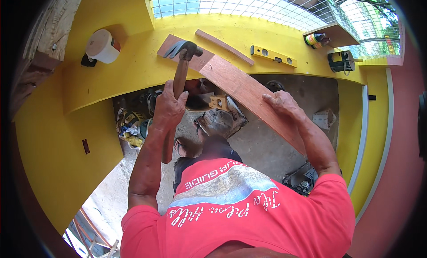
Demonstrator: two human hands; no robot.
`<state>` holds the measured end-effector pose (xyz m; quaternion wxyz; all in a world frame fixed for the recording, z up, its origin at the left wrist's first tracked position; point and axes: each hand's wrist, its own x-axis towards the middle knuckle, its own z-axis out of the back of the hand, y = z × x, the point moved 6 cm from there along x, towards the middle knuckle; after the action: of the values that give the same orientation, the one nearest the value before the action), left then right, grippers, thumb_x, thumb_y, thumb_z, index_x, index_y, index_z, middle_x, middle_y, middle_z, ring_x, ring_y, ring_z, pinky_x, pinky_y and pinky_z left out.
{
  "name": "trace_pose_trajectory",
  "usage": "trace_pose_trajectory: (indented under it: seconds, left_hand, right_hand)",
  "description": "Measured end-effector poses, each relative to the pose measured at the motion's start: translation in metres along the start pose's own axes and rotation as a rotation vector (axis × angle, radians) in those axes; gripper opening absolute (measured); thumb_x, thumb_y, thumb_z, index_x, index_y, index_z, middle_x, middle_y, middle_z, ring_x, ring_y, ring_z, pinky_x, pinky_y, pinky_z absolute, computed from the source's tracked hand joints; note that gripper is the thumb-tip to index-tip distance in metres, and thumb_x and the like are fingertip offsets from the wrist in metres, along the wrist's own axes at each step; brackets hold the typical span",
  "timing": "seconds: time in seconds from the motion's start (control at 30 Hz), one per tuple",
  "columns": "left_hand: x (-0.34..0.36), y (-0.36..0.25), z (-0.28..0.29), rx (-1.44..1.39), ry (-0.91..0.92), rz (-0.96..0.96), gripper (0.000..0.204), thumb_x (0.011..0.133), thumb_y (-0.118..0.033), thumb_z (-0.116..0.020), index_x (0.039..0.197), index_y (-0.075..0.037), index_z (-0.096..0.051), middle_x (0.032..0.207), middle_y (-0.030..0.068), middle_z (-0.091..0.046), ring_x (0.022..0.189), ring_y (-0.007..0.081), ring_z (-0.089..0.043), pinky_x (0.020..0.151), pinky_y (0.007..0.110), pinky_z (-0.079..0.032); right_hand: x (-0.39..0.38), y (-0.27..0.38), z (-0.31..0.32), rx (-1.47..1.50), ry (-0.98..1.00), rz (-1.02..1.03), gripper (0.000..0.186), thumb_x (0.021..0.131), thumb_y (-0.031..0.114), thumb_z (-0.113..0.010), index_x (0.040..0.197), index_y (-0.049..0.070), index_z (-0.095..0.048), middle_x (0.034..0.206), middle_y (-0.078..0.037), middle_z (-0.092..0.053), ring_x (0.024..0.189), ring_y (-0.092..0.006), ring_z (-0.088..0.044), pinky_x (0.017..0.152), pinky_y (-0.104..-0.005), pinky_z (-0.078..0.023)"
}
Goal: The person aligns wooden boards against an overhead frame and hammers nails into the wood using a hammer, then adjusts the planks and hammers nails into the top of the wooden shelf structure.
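Observation:
My left hand (171, 106) is wrapped round the wooden handle of a claw hammer (180, 76). The hammer's metal head is raised near the far end of a reddish wooden plank (242, 91), and its handle runs down past my wrist. A small nail-like point stands up from the plank just right of the hammer head. The plank's far end lies over the yellow ledge, and its length slants down toward my right arm. My right hand (283, 103) grips the plank's edge around mid-length, with the thumb on top and the other fingers partly hidden.
On the yellow ledge (147, 76) lie a thin wood strip (224, 47) and a yellow spirit level (273, 56). A white bucket (103, 47) stands left, a dark paint can (341, 61) right. Wire mesh (249, 7) closes the far side. Clutter, including a yellow sack (130, 124), lies below.

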<state>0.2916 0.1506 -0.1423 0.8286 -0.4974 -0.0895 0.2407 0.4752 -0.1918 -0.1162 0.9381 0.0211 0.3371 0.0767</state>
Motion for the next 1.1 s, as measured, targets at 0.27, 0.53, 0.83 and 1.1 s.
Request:
trace_pose_trajectory:
  seconds: [0.27,0.53,0.83,1.1]
  left_hand:
    - [0.044,-0.037,0.008,-0.145,-0.081,-0.077,0.032,0.092,-0.017,-0.061,0.115,0.0,-0.047,0.067,0.0097,-0.058,0.05,0.0171,-0.058,0.048,0.034,-0.047]
    - [0.045,-0.03,-0.019,-0.099,0.34,0.207,0.037,0.089,-0.021,-0.059,0.115,0.002,-0.046,0.087,0.0315,-0.064,0.078,0.0488,-0.065,0.076,0.049,-0.053]
    - [0.069,0.061,-0.068,-0.043,0.26,0.319,0.031,0.091,-0.021,-0.058,0.108,0.002,-0.045,0.084,0.0298,-0.064,0.075,0.0491,-0.065,0.069,0.05,-0.053]
    - [0.068,0.026,-0.048,0.0,-0.002,0.024,0.037,0.091,-0.023,-0.058,0.114,0.0,-0.041,0.066,0.0165,-0.06,0.052,0.025,-0.062,0.048,0.04,-0.052]
  right_hand:
    - [0.004,0.011,0.027,-0.147,0.041,-0.053,0.065,0.09,0.061,-0.052,0.098,0.0,-0.072,0.099,-0.024,-0.069,0.095,-0.0363,-0.066,0.084,-0.0443,-0.049]
    - [0.005,0.03,0.053,-0.324,0.115,-0.114,0.078,0.087,0.068,-0.052,0.109,-0.005,-0.067,0.118,-0.026,-0.063,0.11,-0.0386,-0.061,0.091,-0.0478,-0.047]
    - [0.022,0.05,0.063,-0.474,0.052,-0.053,0.08,0.085,0.071,-0.053,0.103,-0.006,-0.069,0.11,-0.026,-0.067,0.104,-0.0365,-0.064,0.09,-0.0433,-0.048]
    - [0.015,0.039,0.069,-0.455,0.017,-0.063,0.079,0.083,0.071,-0.055,0.102,-0.004,-0.07,0.11,-0.024,-0.067,0.103,-0.0358,-0.064,0.089,-0.044,-0.049]
